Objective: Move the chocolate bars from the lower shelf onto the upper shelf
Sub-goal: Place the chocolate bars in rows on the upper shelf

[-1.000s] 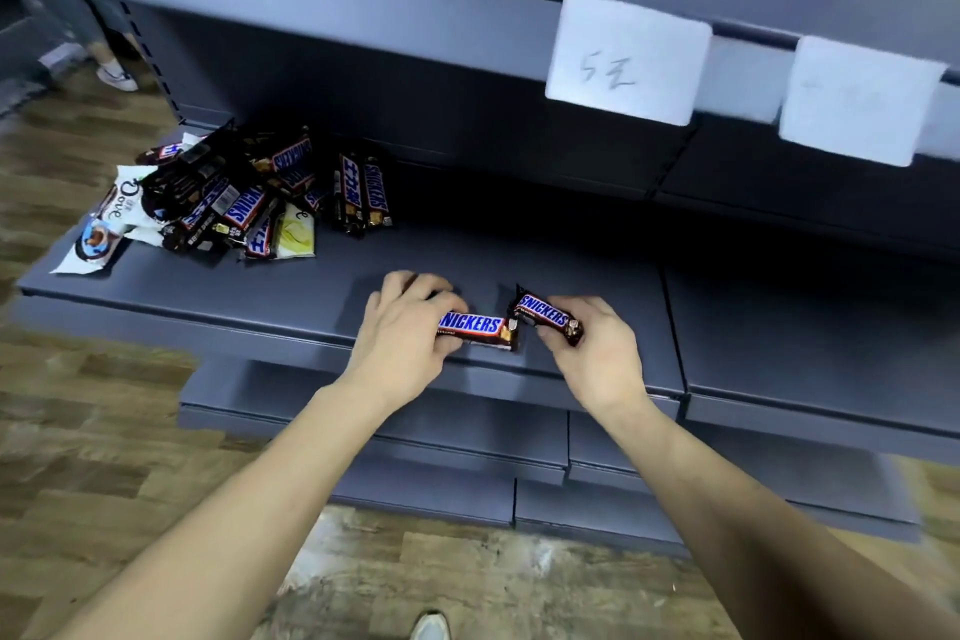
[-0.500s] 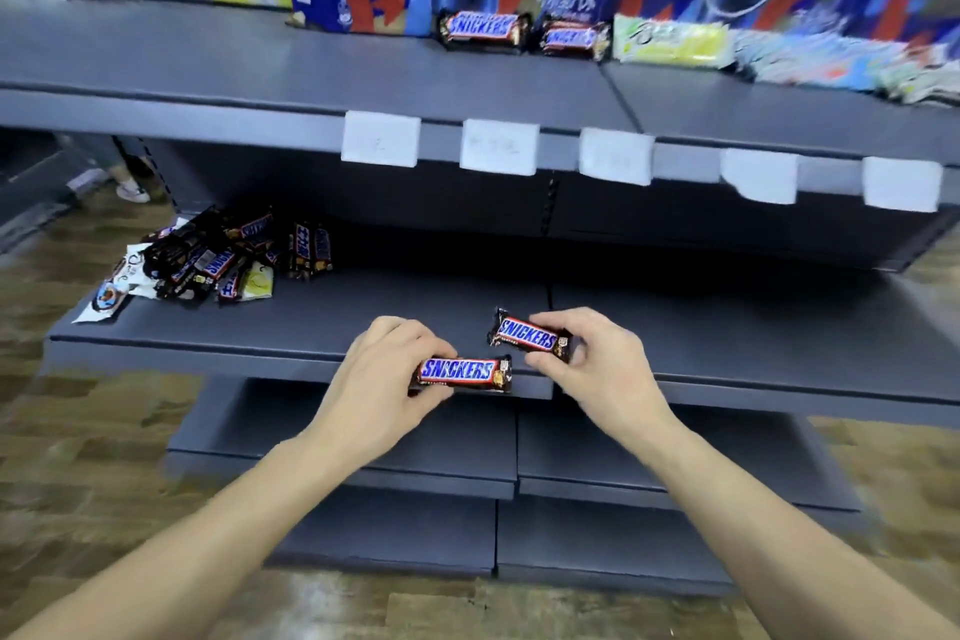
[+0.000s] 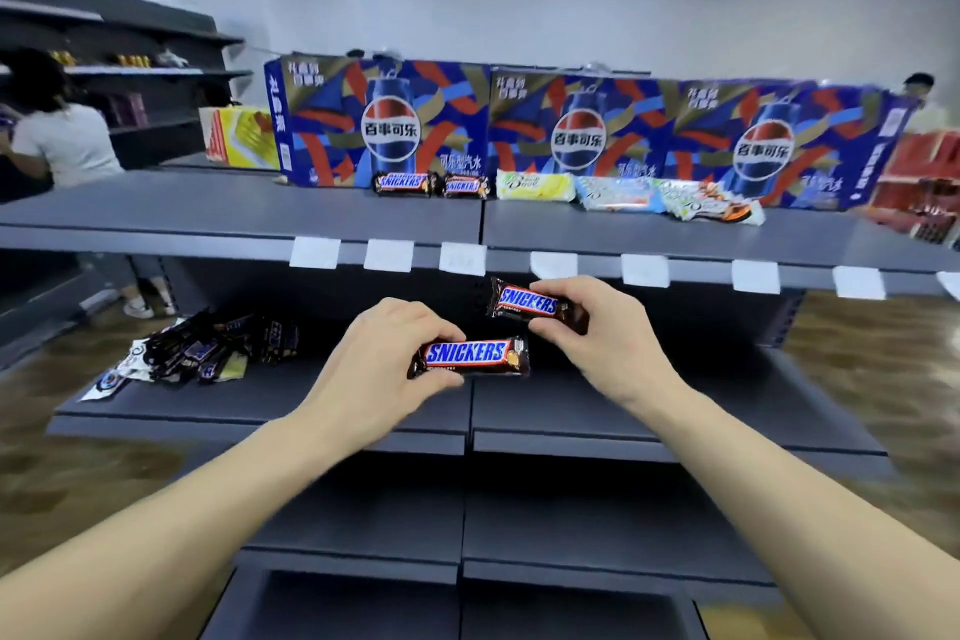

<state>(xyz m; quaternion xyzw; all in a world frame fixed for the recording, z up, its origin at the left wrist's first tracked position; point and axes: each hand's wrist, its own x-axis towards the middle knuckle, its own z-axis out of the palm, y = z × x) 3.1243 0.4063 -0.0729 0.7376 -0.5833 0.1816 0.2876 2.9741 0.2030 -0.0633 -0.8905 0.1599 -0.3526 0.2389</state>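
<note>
While in hands: two Snickers bars (image 3: 470, 357)

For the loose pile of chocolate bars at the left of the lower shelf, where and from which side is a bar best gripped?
Judging by the pile, bars overlap at mixed angles, so take a top, front-edge one. Pinch it across its narrow width near one end, coming from the front and above, as the left hand grips its Snickers bar.

"SNICKERS" on both held bars (image 3: 470, 356) (image 3: 530, 303); "百事可乐" on the blue boxes (image 3: 387, 122).
</note>
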